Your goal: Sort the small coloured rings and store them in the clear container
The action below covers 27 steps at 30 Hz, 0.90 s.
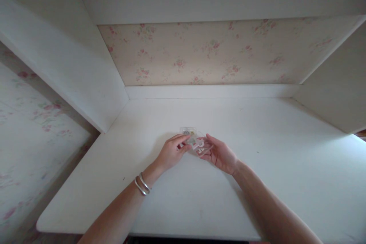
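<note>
Clear plastic packet (197,143) with small pinkish bits inside sits mid-desk (257,183), pinched between both hands: left hand (171,152) fingertips grip its near-left edge, right hand (220,155) cradles it from the right, equally close

A home, likely a bedroom nook: a white built-in desk (257,183) sits between white side panels (65,65), backed by floral wallpaper (211,51) at the far side.
</note>
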Tool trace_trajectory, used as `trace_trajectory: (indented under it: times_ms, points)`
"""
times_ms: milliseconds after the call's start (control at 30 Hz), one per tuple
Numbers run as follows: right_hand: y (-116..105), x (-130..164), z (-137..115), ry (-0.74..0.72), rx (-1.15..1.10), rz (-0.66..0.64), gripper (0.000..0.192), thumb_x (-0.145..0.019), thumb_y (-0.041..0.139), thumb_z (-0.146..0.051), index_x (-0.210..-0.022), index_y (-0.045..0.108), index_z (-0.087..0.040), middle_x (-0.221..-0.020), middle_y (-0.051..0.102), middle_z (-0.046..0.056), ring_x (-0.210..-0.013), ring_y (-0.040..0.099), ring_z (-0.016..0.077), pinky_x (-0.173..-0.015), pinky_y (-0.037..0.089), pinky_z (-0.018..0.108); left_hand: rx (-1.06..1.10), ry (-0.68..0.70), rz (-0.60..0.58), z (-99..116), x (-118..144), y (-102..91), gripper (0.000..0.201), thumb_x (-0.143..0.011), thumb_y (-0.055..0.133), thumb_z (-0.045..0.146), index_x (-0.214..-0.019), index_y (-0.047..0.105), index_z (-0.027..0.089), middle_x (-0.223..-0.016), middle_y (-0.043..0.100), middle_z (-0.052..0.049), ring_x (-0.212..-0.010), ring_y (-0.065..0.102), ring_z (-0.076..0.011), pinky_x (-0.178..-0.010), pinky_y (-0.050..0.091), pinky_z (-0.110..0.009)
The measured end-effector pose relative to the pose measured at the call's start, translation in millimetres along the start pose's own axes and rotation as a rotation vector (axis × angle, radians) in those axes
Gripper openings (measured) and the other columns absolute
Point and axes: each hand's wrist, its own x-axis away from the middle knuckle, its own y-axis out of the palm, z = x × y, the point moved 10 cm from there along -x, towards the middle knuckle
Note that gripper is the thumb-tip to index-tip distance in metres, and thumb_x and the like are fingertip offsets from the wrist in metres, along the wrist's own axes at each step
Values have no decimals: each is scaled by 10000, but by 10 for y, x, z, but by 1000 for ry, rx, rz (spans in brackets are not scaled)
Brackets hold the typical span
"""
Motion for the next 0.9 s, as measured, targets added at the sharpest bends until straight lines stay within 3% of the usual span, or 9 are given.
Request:
trace_trajectory:
  times_ms: [133, 233, 333, 400, 500, 667, 767, 900]
  points:
    - [-109, -11, -31, -68, 62, 120, 301, -839, 578, -203, -1128, 574, -118, -933, 692, 93, -710, 680, 131, -645, 579, 212, 42, -43, 98, -94, 7, -87, 312, -857, 526, 381, -1108, 593, 210, -1121, 594, -69, -800, 613, -133, -660, 529, -246]
    - [-205, -9, -138, -184, 40, 216, 433, -801, 610, -135, -1217, 509, -202, -988, 674, 48, -696, 677, 119, -635, 588, 221, 7, -45, 150, -152, -11, -145, 420, -826, 558, 423, -1191, 531, 217, -1245, 523, -94, -984, 589, -181, -749, 531, -286]
    - [-289, 0, -254, -296, 27, 267, 455, -787, 625, -129, -1215, 512, -234, -1003, 660, 27, -683, 667, 107, -650, 587, 224, -94, -80, 99, -290, -61, -86, 732, -721, 662, 473, -1338, 383, 196, -1393, 389, -134, -1258, 401, -270, -968, 435, -396]
    - [-350, -1, -289, -320, 26, 288, 418, -778, 637, -134, -1177, 546, -219, -990, 657, 29, -687, 657, 98, -655, 578, 206, -153, -147, 45, -435, -92, -16, 876, -669, 699, 495, -1381, 310, 163, -1428, 336, -164, -1315, 313, -302, -1048, 339, -451]
    - [-429, -11, -306, -322, 31, 306, 397, -755, 667, -147, -1136, 576, -206, -979, 653, 36, -719, 647, 99, -661, 565, 195, -223, -189, -26, -553, -124, 85, 941, -641, 716, 504, -1397, 275, 157, -1385, 401, -179, -1280, 373, -308, -1050, 323, -463]
    - [-447, -31, -305, -330, 151, 310, 429, -733, 705, -222, -1144, 580, -211, -925, 639, 12, -612, 566, 57, -547, 504, 161, -307, -135, -54, -463, -130, 136, 807, -691, 688, 454, -1366, 314, 217, -1302, 509, -119, -1192, 477, -271, -1000, 367, -438]
    - [-432, -30, -289, -328, 304, 344, 489, -731, 708, -288, -1190, 561, -207, -832, 610, -11, -562, 501, 49, -443, 413, 148, -325, -124, -76, -391, -106, 151, 879, -634, 722, 483, -1364, 302, 230, -1317, 498, -102, -1192, 474, -266, -1009, 345, -426]
    - [-364, -22, -269, -326, 447, 340, 529, -734, 690, -340, -1223, 550, -196, -811, 592, -10, -546, 479, 57, -458, 402, 177, -323, -112, -113, -332, -69, 190, 949, -554, 765, 503, -1350, 317, 245, -1292, 524, -87, -1172, 492, -262, -1014, 325, -407]
